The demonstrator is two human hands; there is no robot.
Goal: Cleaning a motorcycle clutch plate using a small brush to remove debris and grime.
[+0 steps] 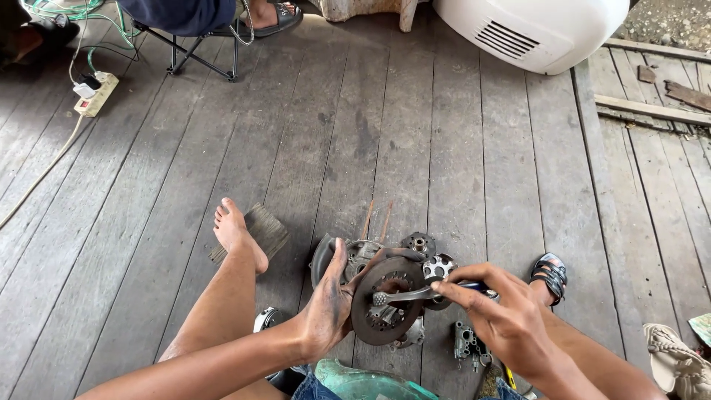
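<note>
My left hand (331,302), smeared with dark grease, holds a round dark metal disc (386,305) upright by its left edge. With my right hand (498,312) I grip the handle of a metal wrench (416,295), whose ring end rests near the disc's toothed centre. Both hands hover low over the wooden plank floor (415,133), between my bare left foot (237,233) and my sandalled right foot (549,275).
Several metal engine parts (421,248) lie on the planks behind the disc, and a small cast part (468,344) lies under my right hand. A wooden block (259,228) lies by my left foot. A power strip (95,92), a folding stool (200,52) with another person, a white housing (529,30).
</note>
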